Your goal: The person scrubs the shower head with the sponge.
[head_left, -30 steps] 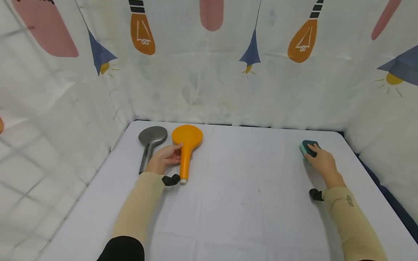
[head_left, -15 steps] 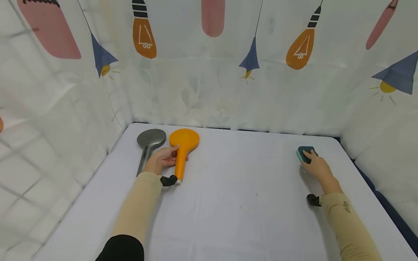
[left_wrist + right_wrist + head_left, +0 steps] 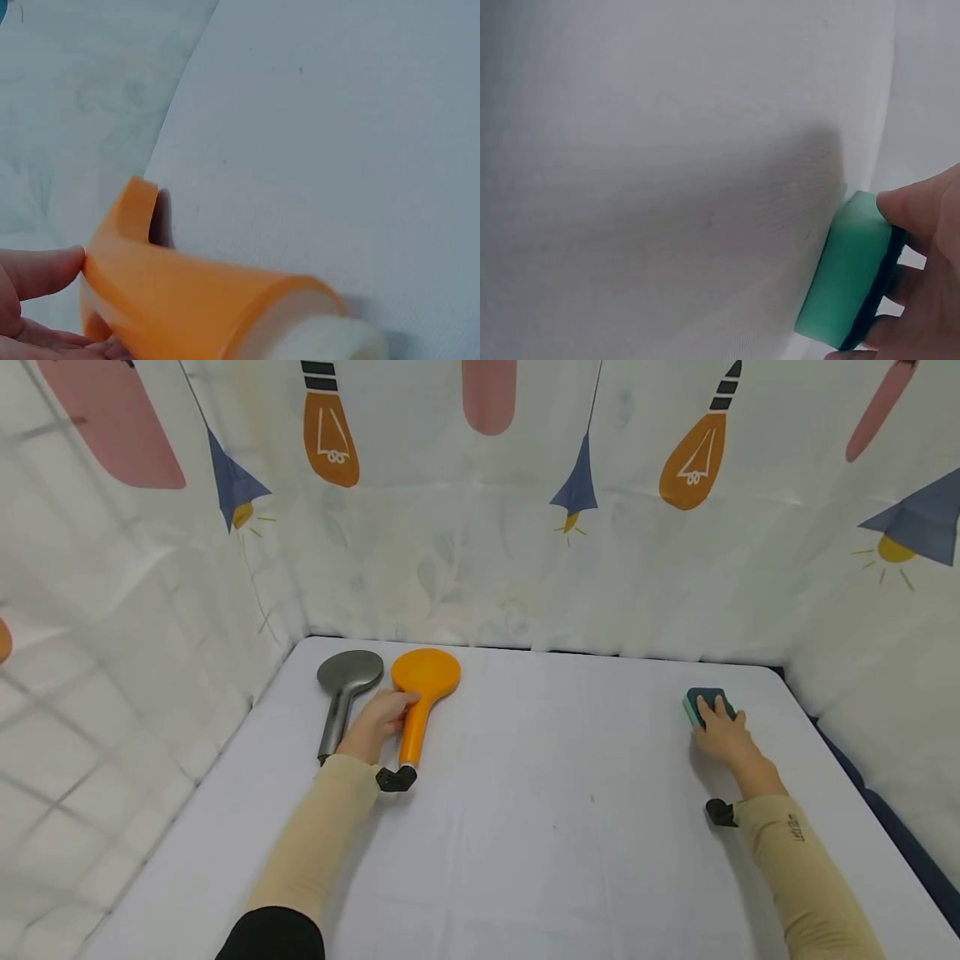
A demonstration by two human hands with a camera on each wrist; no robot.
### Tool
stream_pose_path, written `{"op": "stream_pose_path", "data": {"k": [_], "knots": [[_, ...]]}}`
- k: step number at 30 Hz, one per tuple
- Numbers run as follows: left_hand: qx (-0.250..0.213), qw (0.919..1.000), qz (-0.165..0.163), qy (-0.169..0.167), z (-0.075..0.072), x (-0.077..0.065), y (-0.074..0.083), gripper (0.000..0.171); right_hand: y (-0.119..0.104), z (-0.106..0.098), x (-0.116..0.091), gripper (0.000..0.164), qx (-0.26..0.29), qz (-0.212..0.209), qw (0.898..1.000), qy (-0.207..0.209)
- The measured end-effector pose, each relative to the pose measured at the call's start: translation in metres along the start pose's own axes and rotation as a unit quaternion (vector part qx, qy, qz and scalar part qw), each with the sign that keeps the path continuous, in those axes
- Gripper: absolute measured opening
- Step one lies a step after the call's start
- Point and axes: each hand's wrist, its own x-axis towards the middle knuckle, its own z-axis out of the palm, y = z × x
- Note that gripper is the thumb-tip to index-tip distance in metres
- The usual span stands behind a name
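My left hand holds an orange shower head by its neck, its round face on the far side and its handle towards me. In the left wrist view the thumb presses one side of the neck, with other fingers below it; the white threaded end points at the camera. Left of it lies a grey shower head, close to the hand. Over at the right, my right hand grips a green sponge with a dark scouring layer, thumb at one end and fingers along the dark side.
A white cloth covers the table. Printed white curtains hang at the back and both sides, close to the table edges. A small black wrist camera sits beside the end of the orange handle; another is at the right cuff.
The orange shower head's handle end has swung slightly left, and the left fingers that showed beyond it are now hidden. Right fingers have spread over the sponge. The head view has shifted slightly.
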Motion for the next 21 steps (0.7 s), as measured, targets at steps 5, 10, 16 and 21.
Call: {"op": "stream_pose_path", "data": {"k": [5,10,16,21], "knots": [[0.008,0.9998,0.016,0.0,0.007,-0.006,0.004,0.063,-0.004,0.001,0.0,0.066,-0.011,-0.001,1.0,0.003],[0.004,0.9997,0.007,0.022,0.009,-0.013,0.006,0.071,-0.009,0.001,0.003,0.069,-0.014,-0.005,1.0,0.006],[0.008,0.9998,0.006,0.02,0.006,-0.021,0.005,0.078,-0.019,0.0,0.002,0.068,-0.044,-0.022,0.998,0.038],[0.033,0.9994,0.011,0.0,0.003,-0.03,0.007,0.077,-0.038,-0.006,0.0,0.068,-0.055,-0.048,0.996,0.051]]}}
